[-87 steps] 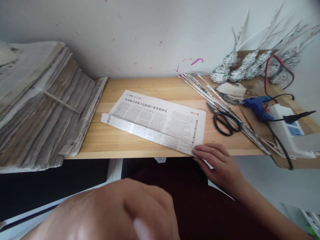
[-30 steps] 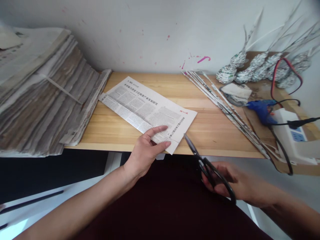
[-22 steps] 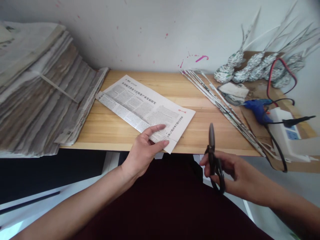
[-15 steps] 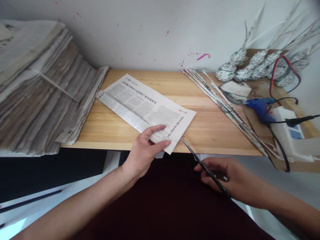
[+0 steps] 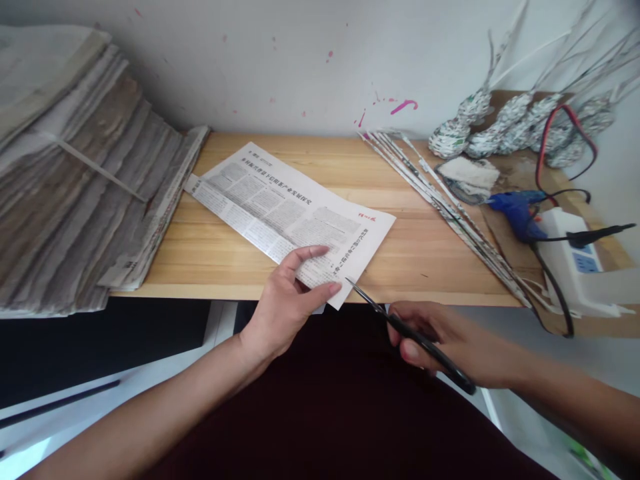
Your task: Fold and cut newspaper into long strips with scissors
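A folded newspaper sheet (image 5: 295, 213) lies slantwise on the wooden table, its near right corner jutting over the front edge. My left hand (image 5: 295, 287) pinches that sheet near this corner, thumb on top. Black-handled scissors (image 5: 420, 340) are held in my right hand (image 5: 435, 340), in front of the table edge. Their blades point up and left, and the tip overlaps the near right part of the sheet. Whether the tip touches the paper I cannot tell.
Tied newspapers (image 5: 100, 187) are stacked high at the left. Thin paper rolls (image 5: 440, 207) lie diagonally right of the sheet. Farther right are a cloth (image 5: 470, 177), a blue glue gun (image 5: 517, 213) with cables, a white power strip (image 5: 570, 260) and woven paper pieces (image 5: 505, 123).
My right hand has brought the scissors up and left, so their tip now overlaps the sheet instead of sitting beside it. My left hand keeps its hold. The view has shifted slightly.
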A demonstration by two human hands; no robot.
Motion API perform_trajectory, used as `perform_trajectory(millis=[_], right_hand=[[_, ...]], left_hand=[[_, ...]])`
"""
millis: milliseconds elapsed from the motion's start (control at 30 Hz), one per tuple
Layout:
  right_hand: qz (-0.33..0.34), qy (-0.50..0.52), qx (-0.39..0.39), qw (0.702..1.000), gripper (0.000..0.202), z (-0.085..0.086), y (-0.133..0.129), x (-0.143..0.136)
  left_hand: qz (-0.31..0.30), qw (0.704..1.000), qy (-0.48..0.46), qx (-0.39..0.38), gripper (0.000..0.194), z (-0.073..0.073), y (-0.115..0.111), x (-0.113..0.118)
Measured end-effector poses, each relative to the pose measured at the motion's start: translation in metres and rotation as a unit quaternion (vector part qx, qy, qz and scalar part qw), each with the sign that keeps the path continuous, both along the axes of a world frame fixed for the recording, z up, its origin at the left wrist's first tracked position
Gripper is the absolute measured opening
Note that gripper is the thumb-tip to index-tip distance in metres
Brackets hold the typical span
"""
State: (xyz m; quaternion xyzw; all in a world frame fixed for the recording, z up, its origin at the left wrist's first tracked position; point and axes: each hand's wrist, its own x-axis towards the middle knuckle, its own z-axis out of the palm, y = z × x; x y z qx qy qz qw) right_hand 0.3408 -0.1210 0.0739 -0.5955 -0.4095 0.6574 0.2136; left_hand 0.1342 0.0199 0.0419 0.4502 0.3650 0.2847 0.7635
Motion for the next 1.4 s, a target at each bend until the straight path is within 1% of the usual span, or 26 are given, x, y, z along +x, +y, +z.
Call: perform_trajectory(millis=[167, 333, 667, 767, 1033, 1267, 1400], right_hand=[[0.010, -0.004, 0.005, 1.000, 0.055, -0.001, 0.011, -0.004], [0.010, -0.009, 0.013, 1.000, 0.055, -0.001, 0.012, -0.004], [0.008, 0.008, 0.015, 1.000, 0.056, -0.003, 0.014, -0.003], [0.000, 0.017, 0.006, 1.000, 0.057, -0.003, 0.013, -0.003], [-0.037, 0.053, -0.036, 0.997, 0.052, -0.013, 0.008, 0.000], [-0.054, 0.081, -0.049, 0.994, 0.051, -0.008, 0.012, -0.001], [-0.060, 0.067, -0.069, 0.994, 0.050, -0.005, 0.013, -0.001]], left_hand=[[-0.007, 1.000, 0.001, 0.001, 0.057, -0.001, 0.000, -0.002], [-0.017, 1.000, 0.015, 0.001, 0.056, -0.002, 0.001, -0.003], [-0.023, 1.000, 0.004, -0.005, 0.059, -0.004, 0.001, -0.004], [-0.026, 1.000, 0.005, -0.004, 0.059, -0.003, 0.001, -0.004], [-0.024, 1.000, 0.011, -0.013, 0.060, -0.001, 0.002, -0.003], [-0.035, 0.999, 0.018, 0.000, 0.062, -0.004, 0.002, -0.006], [-0.038, 0.999, 0.027, 0.022, 0.061, -0.005, 0.002, -0.007]])
